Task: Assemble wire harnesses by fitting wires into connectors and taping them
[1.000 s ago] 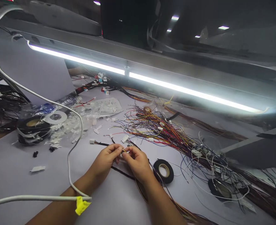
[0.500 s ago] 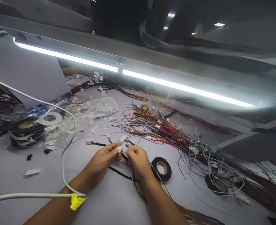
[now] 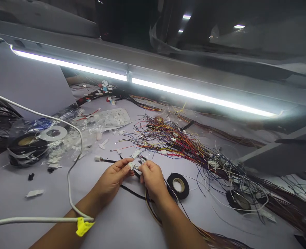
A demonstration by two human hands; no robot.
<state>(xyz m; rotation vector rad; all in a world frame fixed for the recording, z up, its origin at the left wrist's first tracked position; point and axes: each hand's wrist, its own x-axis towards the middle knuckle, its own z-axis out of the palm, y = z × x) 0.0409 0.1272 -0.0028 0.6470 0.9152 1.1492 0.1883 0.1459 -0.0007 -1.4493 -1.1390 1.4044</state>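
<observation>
Between the thumb and fingers of my left hand (image 3: pixel 118 176) is a small white connector housing (image 3: pixel 132 165). Close against it, my right hand (image 3: pixel 153 178) pinches thin wires (image 3: pixel 140 162) whose tips point at the housing; the exact contact is hidden by the fingers. Another white connector (image 3: pixel 135 154) lies just beyond the fingertips. To the left, a white plug (image 3: pixel 97 158) ends a black-sleeved cable that passes behind my hands. From under my right hand, brown and black wires (image 3: pixel 150 207) run down toward the lower right.
A black tape roll (image 3: pixel 185 186) lies right of my right hand. Beyond spreads a large bundle of loose coloured wires (image 3: pixel 179 141). Plastic bags (image 3: pixel 72 138) with white parts sit left. A white cable (image 3: pixel 68 173) with a yellow tag (image 3: pixel 84 226) crosses above my left forearm.
The whole view has shifted slightly. My hands stay together at the white connector housing, with only a small shift of the right fingers.
</observation>
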